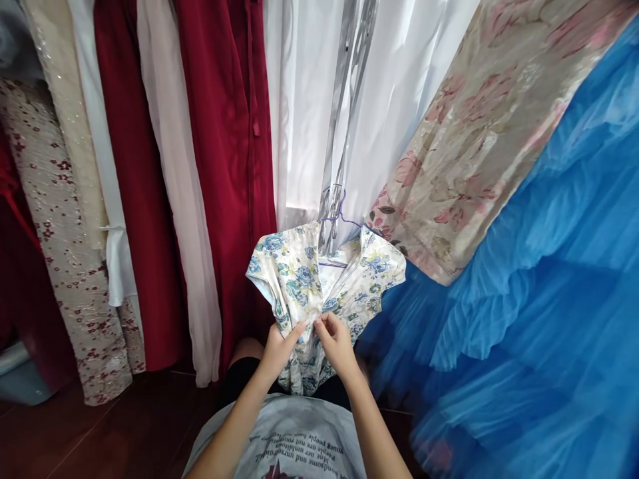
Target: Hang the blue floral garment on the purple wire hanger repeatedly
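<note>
A white garment with blue flowers (299, 276) is spread over my lap, its short sleeves to either side and its neckline away from me. Through the neck runs a thin purple hanger (341, 214), its hook pointing up. My left hand (281, 346) grips the front of the garment, thumb on top and fingers hidden beneath the cloth. Close beside it, my right hand (337, 340) pinches the cloth at the lower end of the neck opening. Whether there is a fastener between those fingertips is too small to tell.
Dark red cloth (219, 153), a pale pink length (167, 133) and sparkly flowered fabric (64, 219) hang on the left. White drapery (304, 100) hangs ahead. Rose-patterned fabric (464, 133) and blue tulle (549, 319) fill the right. A greyish bin (24, 379) stands on the tiled floor (100, 439).
</note>
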A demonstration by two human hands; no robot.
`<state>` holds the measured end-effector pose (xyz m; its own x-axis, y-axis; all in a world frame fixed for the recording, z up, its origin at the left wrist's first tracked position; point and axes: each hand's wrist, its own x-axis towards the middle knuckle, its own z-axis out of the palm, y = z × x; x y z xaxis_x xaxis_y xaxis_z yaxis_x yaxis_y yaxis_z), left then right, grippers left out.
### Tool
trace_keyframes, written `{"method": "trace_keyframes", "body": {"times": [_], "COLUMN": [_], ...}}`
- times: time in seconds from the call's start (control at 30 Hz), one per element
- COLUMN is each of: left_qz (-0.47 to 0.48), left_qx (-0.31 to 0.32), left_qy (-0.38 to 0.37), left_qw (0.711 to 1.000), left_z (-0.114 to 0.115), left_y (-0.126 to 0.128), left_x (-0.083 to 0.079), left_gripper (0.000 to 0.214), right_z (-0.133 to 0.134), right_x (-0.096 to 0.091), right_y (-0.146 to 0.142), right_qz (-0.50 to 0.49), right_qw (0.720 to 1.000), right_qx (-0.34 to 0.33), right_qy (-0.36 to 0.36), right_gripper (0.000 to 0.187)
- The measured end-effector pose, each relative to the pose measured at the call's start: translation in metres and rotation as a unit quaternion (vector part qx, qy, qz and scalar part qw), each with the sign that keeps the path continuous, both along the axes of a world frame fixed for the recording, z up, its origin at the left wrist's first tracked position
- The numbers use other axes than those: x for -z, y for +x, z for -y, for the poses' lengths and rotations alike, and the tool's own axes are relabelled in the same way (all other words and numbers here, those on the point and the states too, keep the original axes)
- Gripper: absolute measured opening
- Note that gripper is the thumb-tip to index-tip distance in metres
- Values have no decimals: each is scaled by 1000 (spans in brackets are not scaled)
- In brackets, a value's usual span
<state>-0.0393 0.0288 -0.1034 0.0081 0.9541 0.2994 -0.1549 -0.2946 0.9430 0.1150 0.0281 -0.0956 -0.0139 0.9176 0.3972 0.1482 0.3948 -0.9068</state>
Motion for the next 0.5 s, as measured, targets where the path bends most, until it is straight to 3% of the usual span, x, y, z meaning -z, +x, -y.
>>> {"method": "trace_keyframes", "body": {"times": [0.2, 0.27, 0.3, 0.37, 0.43, 0.5], "left_qz": [-27, -54, -70, -108, -161, -258], "left_qx": [-8, -46, -94, -234, -332, -280], "left_qy": [-6, 3, 19, 99, 245, 379], "left_qw": [1000, 997, 993, 961, 897, 844], "left_z": [5, 5, 5, 7, 9, 11], "left_y": [9, 8, 7, 5, 6, 11], "left_x": [4, 5, 5, 1, -11, -28], "left_gripper": [47, 48, 51, 63, 70, 59], "right_z": [3, 8, 12, 20, 27, 31], "right_x": [-14, -18, -19, -22, -23, -24], "right_y": [17, 22, 23, 27, 30, 34], "right_qz": [-64, -80, -95, -122, -134, -129], "right_qw": [998, 997, 995, 992, 990, 991], "right_qx": [-4, 2, 10, 27, 31, 21], "right_qy": [-6, -4, -9, -22, -32, -33], "right_gripper": [32, 34, 34, 36, 38, 39]}}
